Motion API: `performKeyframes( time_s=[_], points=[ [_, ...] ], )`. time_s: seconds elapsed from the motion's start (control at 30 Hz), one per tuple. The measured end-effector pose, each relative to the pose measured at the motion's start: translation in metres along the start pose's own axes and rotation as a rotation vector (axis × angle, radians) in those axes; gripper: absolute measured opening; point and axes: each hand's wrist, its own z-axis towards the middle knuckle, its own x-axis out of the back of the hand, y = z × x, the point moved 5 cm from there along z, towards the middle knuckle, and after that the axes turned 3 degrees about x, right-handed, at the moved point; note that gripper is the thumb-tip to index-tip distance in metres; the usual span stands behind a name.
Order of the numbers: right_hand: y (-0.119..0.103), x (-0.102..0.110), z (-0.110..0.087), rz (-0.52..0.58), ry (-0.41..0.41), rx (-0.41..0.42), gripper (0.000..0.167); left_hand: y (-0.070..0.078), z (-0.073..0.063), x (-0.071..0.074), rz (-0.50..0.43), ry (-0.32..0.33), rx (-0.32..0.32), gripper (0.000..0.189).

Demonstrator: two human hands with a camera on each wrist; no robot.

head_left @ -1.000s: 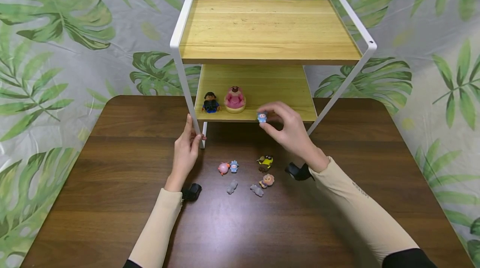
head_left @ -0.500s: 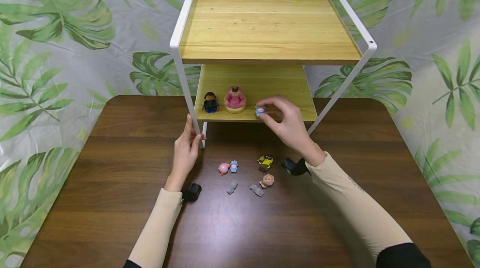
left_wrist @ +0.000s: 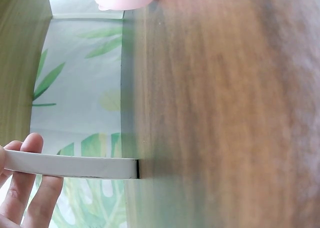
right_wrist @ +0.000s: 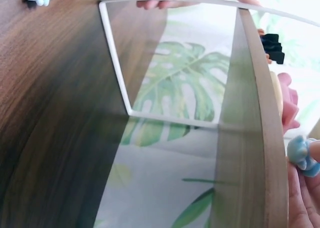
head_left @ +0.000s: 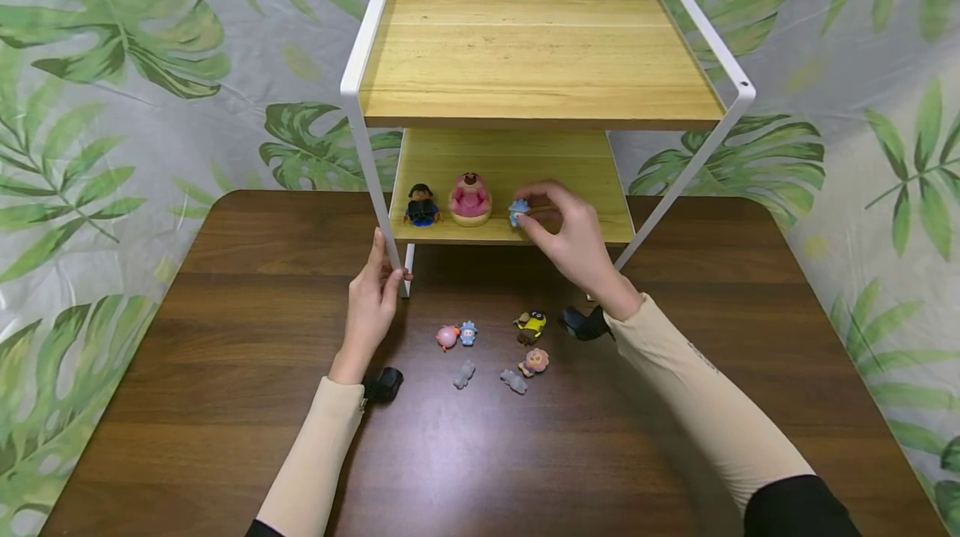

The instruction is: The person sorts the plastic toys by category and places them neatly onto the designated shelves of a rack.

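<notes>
My right hand (head_left: 573, 241) pinches a small blue toy figure (head_left: 517, 213) between thumb and fingers, at the front of the lower shelf board (head_left: 540, 155). Whether its base touches the board I cannot tell. To its left on that board are a pink bear toy (head_left: 470, 202) and a toy figure in black and blue (head_left: 422, 208). My left hand (head_left: 369, 303) holds the lower end of the rack's white front-left leg (head_left: 365, 158); in the left wrist view its fingers (left_wrist: 44, 200) lie round the white bar (left_wrist: 75, 165).
On the brown table (head_left: 225, 337) before the rack lie a pink round toy (head_left: 447, 338), another blue figure (head_left: 468, 333), a yellow-and-brown toy (head_left: 531, 325), an orange-maned toy (head_left: 535, 362) and two grey toys (head_left: 464, 374). The rack's wooden top board (head_left: 536, 57) overhangs the lower one.
My right hand has moved slightly up and left, bringing the blue figure from the board's front edge to over the board. The figure has turned. My left hand has stayed on the leg.
</notes>
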Motion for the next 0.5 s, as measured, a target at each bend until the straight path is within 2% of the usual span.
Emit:
performKeyframes(
  time_s=[0.5],
  points=[
    [0.0085,-0.0038,0.0075,-0.013,-0.010,-0.028,0.021,-0.0004,0.0002,0.0004,-0.008,-0.004,-0.001,0.097]
  ],
)
